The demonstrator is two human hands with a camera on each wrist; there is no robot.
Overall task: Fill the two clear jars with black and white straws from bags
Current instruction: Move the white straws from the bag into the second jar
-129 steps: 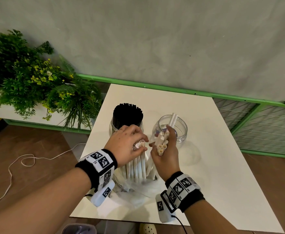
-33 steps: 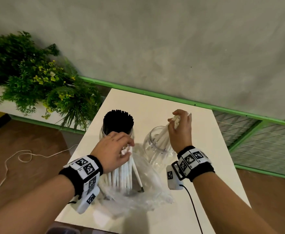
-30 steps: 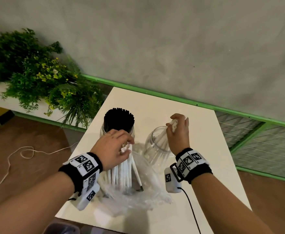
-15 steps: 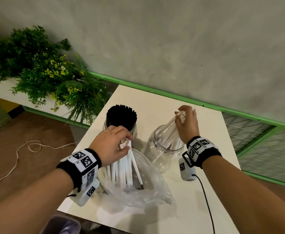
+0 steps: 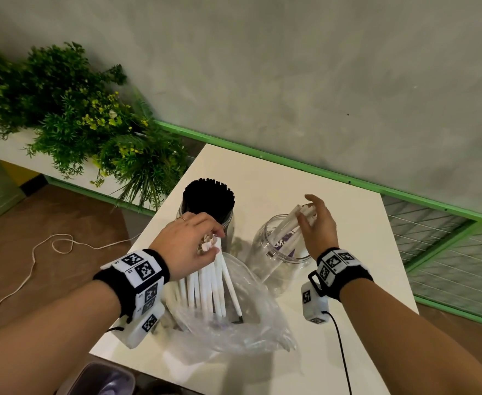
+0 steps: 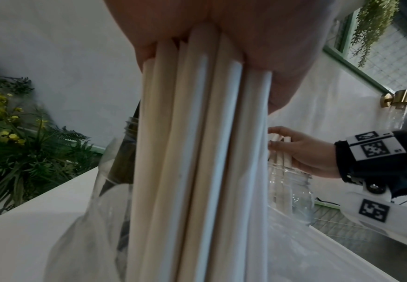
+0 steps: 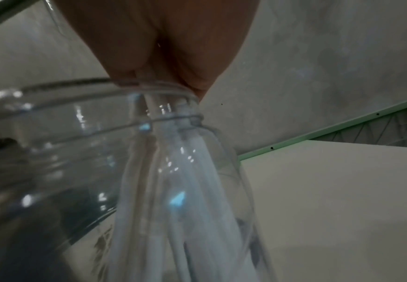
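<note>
1. Since half a second ago: loosening around a few white straws [image 5: 291, 226], with the right hand [image 5: 318, 226] having drifted lower over the nearer clear jar [image 5: 265, 263].
2. Right of centre in the head view: hovering at the jar's mouth, right-hand fingers relaxed and partly spread, straw tops resting against the palm, lower ends already inside the jar.
3. Through the right wrist view: showing white straws slanting down inside the glass [image 7: 180, 190], blurred.
4. Centre left: gripping the top of a bundle of white straws [image 5: 205, 277], left hand [image 5: 188, 243] with fingers curled and pressed together around them.
5. Standing upright in a clear plastic bag [image 5: 234, 323] at lower centre on the white table [image 5: 362, 252].
6. From the left wrist view: filling the middle of the frame, the bundle [image 6: 197, 152], with the right hand [image 6: 301, 154] at mid-right.
7. Above the left hand: standing packed with black straws [image 5: 209, 199], the second jar [image 5: 228, 223].
8. Upper left: spreading green plants [image 5: 77, 124] beside the table.
</note>
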